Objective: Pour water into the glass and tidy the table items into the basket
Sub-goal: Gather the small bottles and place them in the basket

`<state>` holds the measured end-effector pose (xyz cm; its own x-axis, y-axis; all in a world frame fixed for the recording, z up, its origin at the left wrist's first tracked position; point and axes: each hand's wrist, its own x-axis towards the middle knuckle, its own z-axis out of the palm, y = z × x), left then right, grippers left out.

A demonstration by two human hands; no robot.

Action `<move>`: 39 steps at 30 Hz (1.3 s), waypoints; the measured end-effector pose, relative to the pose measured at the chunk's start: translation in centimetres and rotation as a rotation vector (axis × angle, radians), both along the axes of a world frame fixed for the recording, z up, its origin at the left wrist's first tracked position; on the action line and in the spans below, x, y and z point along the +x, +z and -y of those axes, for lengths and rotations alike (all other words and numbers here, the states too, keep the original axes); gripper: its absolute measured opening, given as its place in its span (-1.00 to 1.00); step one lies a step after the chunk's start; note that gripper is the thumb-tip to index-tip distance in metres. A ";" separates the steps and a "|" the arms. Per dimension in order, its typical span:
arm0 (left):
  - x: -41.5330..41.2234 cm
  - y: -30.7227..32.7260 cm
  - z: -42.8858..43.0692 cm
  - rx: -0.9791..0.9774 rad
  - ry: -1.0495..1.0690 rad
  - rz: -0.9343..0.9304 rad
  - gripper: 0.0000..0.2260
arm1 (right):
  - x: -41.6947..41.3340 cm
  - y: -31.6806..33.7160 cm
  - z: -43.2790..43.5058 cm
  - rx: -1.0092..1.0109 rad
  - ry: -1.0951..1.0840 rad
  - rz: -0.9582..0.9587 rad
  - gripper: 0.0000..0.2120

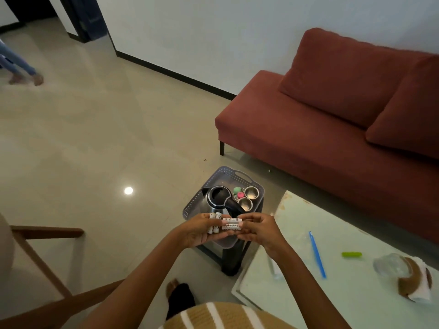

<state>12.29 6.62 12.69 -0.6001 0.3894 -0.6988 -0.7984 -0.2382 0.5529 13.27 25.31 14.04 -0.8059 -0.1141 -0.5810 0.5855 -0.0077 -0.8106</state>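
Above the grey basket (223, 173), the left hand (202, 230) curls round upright white batteries (213, 225) and the right hand (259, 227) pinches crosswise batteries (231, 225). The kettle (219, 198) sits in the basket. The glass (389, 265) stands by the table (332, 300)'s right edge.

Arms extended forward, wrists close; left hand (202, 231) and right hand (259, 227) both gripping batteries (230, 225).

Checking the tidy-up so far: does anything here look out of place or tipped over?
The glass on the table seems to lie on its side beside a folded cloth, though it is blurred. No spill shows. The basket perches on a narrow stool and overhangs it.
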 end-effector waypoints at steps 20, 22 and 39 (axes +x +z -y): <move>-7.6 -2.1 16.0 0.049 0.045 0.019 -0.75 | -7.1 -1.5 16.0 0.118 -0.137 -0.064 -0.88; -8.3 -2.3 16.6 0.048 0.066 0.025 -0.74 | -8.0 -1.6 15.9 0.121 -0.158 -0.067 -0.88; -16.6 -4.0 14.1 -0.191 0.210 0.088 -0.84 | -20.4 -9.9 8.8 0.588 -0.151 -0.123 -0.81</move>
